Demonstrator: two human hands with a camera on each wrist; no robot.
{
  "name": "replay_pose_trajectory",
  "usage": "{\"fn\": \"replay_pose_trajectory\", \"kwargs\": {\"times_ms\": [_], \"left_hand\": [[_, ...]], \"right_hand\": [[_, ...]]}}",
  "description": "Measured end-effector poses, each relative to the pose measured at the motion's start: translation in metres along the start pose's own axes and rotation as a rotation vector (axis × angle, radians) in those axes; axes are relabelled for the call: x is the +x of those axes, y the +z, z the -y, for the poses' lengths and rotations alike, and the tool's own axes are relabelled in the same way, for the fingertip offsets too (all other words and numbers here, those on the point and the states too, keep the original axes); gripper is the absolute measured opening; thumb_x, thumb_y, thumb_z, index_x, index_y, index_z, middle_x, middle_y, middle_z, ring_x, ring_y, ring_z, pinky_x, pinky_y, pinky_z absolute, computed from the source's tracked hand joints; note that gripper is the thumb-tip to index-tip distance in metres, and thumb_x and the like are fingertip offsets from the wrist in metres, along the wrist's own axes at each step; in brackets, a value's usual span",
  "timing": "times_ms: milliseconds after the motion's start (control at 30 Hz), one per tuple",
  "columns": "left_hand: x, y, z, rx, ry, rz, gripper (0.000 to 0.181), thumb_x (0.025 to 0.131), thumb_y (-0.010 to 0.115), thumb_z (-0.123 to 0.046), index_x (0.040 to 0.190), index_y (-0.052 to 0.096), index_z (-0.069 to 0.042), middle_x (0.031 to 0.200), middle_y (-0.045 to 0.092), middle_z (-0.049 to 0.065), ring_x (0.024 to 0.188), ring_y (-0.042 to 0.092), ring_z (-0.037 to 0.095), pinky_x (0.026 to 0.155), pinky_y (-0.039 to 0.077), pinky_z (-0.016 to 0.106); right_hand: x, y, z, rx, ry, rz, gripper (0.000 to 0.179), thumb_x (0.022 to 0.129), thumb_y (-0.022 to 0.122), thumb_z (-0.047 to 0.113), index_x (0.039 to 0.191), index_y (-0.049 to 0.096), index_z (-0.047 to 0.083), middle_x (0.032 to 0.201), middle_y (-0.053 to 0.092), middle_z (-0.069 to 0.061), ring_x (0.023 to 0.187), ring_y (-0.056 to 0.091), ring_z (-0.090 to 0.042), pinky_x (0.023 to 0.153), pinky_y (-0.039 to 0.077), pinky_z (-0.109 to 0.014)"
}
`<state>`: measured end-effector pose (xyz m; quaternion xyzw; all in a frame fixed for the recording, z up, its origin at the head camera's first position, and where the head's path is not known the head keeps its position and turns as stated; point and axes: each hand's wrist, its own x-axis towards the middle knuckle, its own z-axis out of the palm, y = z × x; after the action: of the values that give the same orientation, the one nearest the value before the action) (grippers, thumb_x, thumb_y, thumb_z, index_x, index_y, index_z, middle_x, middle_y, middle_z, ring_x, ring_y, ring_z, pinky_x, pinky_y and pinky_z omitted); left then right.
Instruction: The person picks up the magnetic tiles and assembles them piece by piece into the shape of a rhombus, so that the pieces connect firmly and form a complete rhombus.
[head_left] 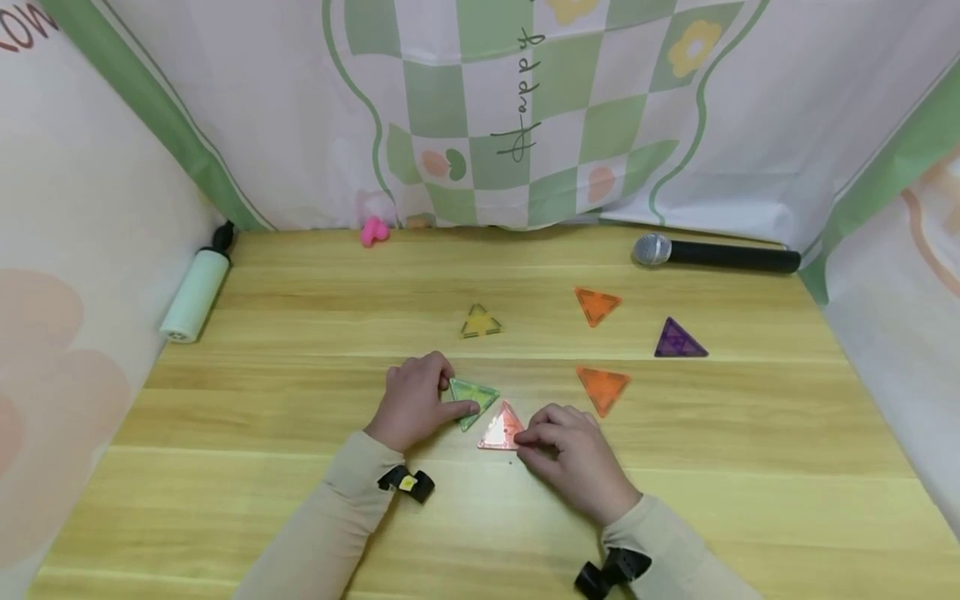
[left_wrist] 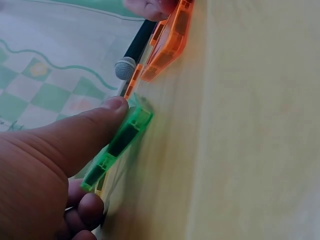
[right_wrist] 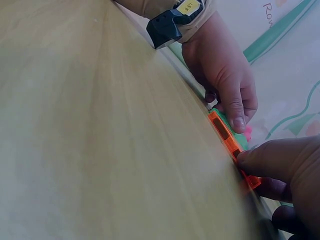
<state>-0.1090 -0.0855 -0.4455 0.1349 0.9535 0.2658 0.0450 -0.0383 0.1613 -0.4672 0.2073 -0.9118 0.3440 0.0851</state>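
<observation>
Where visible, two hands (head_left: pixel 576 458), perhaps six triangles (head_left: pixel 474 393)

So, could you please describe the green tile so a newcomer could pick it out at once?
On the wooden table, look for the person's left hand. It holds a translucent triangular tile. Beyond it lies a yellow triangle; only this held triangle is green.

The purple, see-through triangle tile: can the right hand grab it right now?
Probably yes: the purple, see-through triangle tile lies uncovered on the wooden table, and nothing tall stands between. But the right hand would likely first need to release its reddish-orange triangle tile.
</observation>
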Motion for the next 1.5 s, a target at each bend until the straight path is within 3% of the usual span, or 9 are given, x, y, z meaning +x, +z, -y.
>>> {"fn": "replay_pose_trajectory", "kwargs": {"times_ms": [267,467,833,1133,1500], "left_hand": [[-0.001,0.000,-0.003,-0.031,-0.005,0.010,0.051,0.078,0.085,-0.046,0.103,0.055,-0.013,0.086,0.058,-0.003,0.079,0.054,0.018,0.089,0.041,0.044],[-0.002,-0.004,-0.006,-0.143,-0.039,0.042,0.041,0.087,0.080,-0.034,0.109,0.053,-0.012,0.090,0.062,-0.001,0.074,0.056,0.014,0.068,0.050,0.034],[-0.002,0.002,-0.004,-0.344,-0.007,0.046,0.037,0.087,0.081,-0.021,0.103,0.049,-0.012,0.084,0.060,0.000,0.071,0.056,0.013,0.064,0.049,0.030],[-0.002,0.006,-0.005,-0.504,-0.012,0.118,0.035,0.089,0.079,-0.016,0.099,0.046,-0.010,0.070,0.062,0.002,0.058,0.063,0.014,0.056,0.055,0.031],[-0.005,0.004,-0.008,-0.519,0.012,0.173,0.035,0.090,0.078,-0.016,0.097,0.044,-0.011,0.067,0.062,0.000,0.057,0.062,0.014,0.056,0.052,0.029]], "right_hand": [[-0.001,-0.001,0.000,0.004,0.010,0.003,0.018,0.077,0.088,0.018,0.091,0.079,0.026,0.093,0.061,0.018,0.086,0.053,-0.004,0.078,0.038,-0.033],[-0.001,-0.001,0.001,0.004,0.008,0.002,0.018,0.077,0.088,0.019,0.091,0.079,0.025,0.093,0.062,0.018,0.086,0.053,-0.004,0.078,0.038,-0.033],[0.000,-0.001,0.001,0.005,0.007,0.007,0.017,0.078,0.088,0.020,0.091,0.079,0.026,0.093,0.061,0.018,0.085,0.053,-0.004,0.077,0.038,-0.032],[0.000,-0.001,0.000,0.009,0.015,0.007,0.017,0.078,0.088,0.019,0.091,0.079,0.026,0.092,0.061,0.018,0.085,0.052,-0.004,0.077,0.037,-0.032],[0.000,-0.001,0.000,0.009,0.005,0.002,0.017,0.077,0.088,0.019,0.090,0.079,0.025,0.092,0.061,0.019,0.084,0.052,-0.004,0.076,0.037,-0.032]]}}
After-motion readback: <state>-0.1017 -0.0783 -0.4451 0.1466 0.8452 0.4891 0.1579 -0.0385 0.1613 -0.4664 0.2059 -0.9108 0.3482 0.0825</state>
